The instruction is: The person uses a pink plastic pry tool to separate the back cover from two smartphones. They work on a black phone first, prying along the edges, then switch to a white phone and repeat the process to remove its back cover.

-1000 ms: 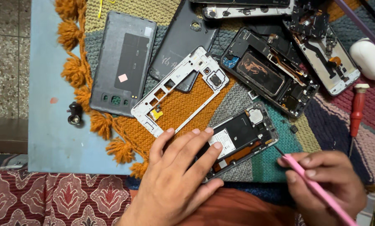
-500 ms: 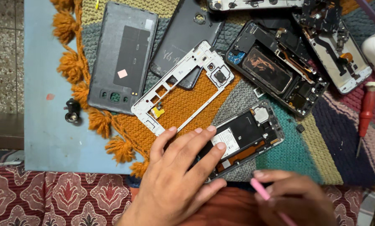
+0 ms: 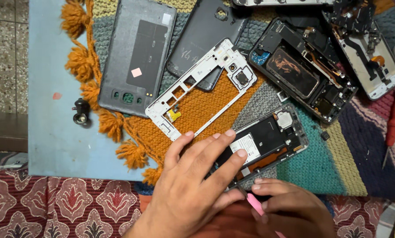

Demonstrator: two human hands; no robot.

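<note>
- The left hand lies flat, fingers spread open, pressing the opened phone onto the knitted mat.
- The right hand pinches a pink pry tool at the phone's near edge.
- Prying seems under way; it likely needs a gentle lever.
- The white frame lies just beside it; the mat is bare to the right.
</note>
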